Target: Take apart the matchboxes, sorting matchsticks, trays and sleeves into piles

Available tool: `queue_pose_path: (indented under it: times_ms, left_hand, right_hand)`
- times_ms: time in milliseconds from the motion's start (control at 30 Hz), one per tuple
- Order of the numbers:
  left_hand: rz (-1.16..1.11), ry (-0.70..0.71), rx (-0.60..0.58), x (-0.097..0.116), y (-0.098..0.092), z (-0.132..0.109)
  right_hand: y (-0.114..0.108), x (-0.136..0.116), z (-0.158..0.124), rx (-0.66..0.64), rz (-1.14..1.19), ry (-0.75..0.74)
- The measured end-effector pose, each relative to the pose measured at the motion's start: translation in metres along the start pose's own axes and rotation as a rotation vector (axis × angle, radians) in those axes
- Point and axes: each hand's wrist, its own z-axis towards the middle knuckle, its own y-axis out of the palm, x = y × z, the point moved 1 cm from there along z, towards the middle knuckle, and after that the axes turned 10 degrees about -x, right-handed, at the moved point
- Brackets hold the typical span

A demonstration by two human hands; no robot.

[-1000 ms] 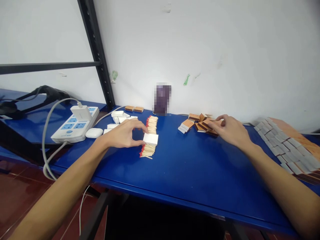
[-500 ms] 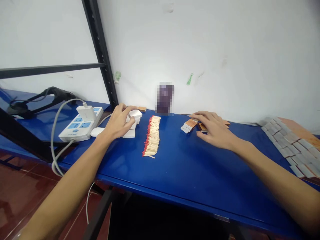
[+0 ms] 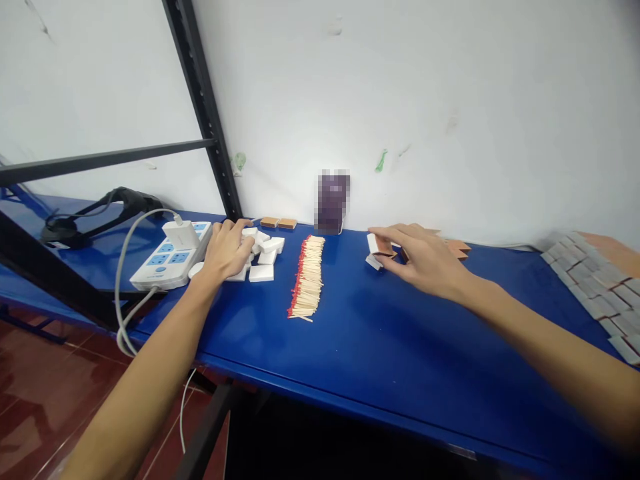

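Observation:
My left hand (image 3: pixel 227 250) rests at the edge of a loose pile of small white matchbox trays (image 3: pixel 261 272). Its thumb and fingers are apart and nothing shows between them. My right hand (image 3: pixel 417 260) pinches an orange-brown and white matchbox cover (image 3: pixel 384 245) between thumb and fingers, tilted up. Just below it sits another small white-edged piece (image 3: pixel 373 262), partly covered. More flat orange pieces (image 3: pixel 456 249) lie behind this hand. Between the hands runs a long row of red-tipped matches (image 3: pixel 309 277).
Two brown matchboxes (image 3: pixel 279 223) lie by the wall, near a pixelated purple object (image 3: pixel 333 202). At left are a power strip (image 3: pixel 170 260) with a charger, a black headset (image 3: pixel 117 200) and a shelf post (image 3: pixel 205 107). Rows of grey-edged boxes (image 3: pixel 593 273) cover the right side.
My left hand has let go of white trays, which now lie spread out beside it. My right hand has lifted and tilted a matchbox cover. The view has shifted slightly.

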Motion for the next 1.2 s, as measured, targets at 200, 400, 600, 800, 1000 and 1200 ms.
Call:
queue_pose_path:
  times_ms: [200,400,600,800,1000,1200]
  left_hand:
    - [-0.085,0.119,0.103,0.014,0.000,-0.003]
    - [-0.211,0.382,0.133,0.035,0.002,-0.010]
    - [-0.289,0.719,0.079,0.074,-0.002,-0.025]
    - [-0.302,0.769,0.022,0.071,-0.008,-0.056]
    - [-0.339,0.716,-0.068,0.054,-0.008,-0.085]
    - [-0.342,0.725,-0.118,0.053,-0.007,-0.083]
  right_hand:
    - [0.006,-0.045,-0.013,0.060,0.292,-0.027]
    - [0.025,-0.054,-0.018,0.047,0.367,0.061]
    - [0.019,-0.074,-0.011,-0.097,0.612,0.162]
    - [0.018,-0.102,-0.001,-0.349,0.812,0.095]
    - [0.031,-0.112,0.004,-0.475,1.172,0.157]
    - [0.025,-0.114,0.008,-0.532,1.154,0.096]
